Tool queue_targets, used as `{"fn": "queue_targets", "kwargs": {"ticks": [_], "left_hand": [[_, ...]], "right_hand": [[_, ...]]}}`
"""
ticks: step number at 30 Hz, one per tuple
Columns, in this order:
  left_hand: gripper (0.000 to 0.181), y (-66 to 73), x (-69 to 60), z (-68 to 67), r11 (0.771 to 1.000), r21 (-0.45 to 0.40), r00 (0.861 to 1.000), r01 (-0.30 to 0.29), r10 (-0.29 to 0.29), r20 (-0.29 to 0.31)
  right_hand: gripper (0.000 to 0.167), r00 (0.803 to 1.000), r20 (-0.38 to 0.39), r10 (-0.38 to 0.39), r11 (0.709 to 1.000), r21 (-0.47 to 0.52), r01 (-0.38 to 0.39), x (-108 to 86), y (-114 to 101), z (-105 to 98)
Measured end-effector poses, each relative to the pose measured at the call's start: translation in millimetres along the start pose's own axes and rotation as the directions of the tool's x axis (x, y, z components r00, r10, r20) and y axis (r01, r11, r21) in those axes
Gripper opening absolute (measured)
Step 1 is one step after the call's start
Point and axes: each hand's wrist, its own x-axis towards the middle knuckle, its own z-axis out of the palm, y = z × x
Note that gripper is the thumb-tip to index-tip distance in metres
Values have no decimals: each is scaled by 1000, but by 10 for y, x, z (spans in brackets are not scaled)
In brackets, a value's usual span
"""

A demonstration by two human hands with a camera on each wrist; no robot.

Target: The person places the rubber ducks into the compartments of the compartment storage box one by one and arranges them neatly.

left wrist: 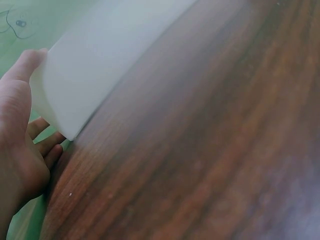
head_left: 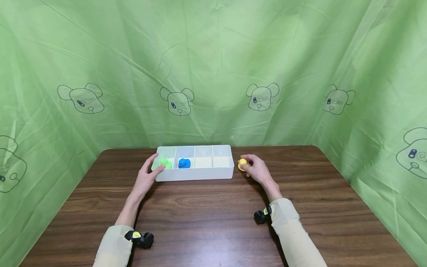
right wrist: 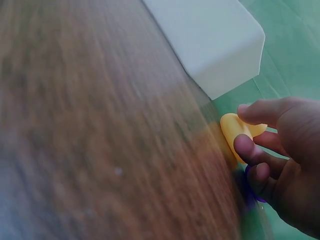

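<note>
A white four-compartment box (head_left: 193, 174) stands near the table's back edge. My left hand (head_left: 145, 178) grips its left end, thumb at the front rim and fingers along the end wall. A green rubber duck (head_left: 165, 163) sits in the leftmost compartment, and a blue rubber duck (head_left: 184, 163) in the one beside it. Just right of the box, my right hand (head_left: 257, 170) pinches a yellow rubber duck (right wrist: 231, 131) between thumb and fingers, low over the table. A purple object (right wrist: 248, 187) lies behind that hand, mostly hidden by its fingers.
Brown wood-grain table (head_left: 200, 211) stretches in front of the box. Green cloth (head_left: 213, 66) with printed bear heads hangs behind and at both sides. Each wrist carries a small black camera, such as the left one (head_left: 145, 240).
</note>
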Motion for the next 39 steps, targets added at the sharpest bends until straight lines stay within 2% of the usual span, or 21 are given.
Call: {"fn": "queue_targets", "kwargs": {"ticks": [27, 39], "left_hand": [[74, 21, 26, -8, 1000, -9, 1000, 1, -1, -7], [73, -35, 43, -6, 1000, -1, 1000, 8, -8, -3]], "right_hand": [[38, 999, -30, -15, 1000, -8, 14, 0, -107, -14], [38, 998, -61, -33, 999, 15, 34, -1, -158, -59]]}}
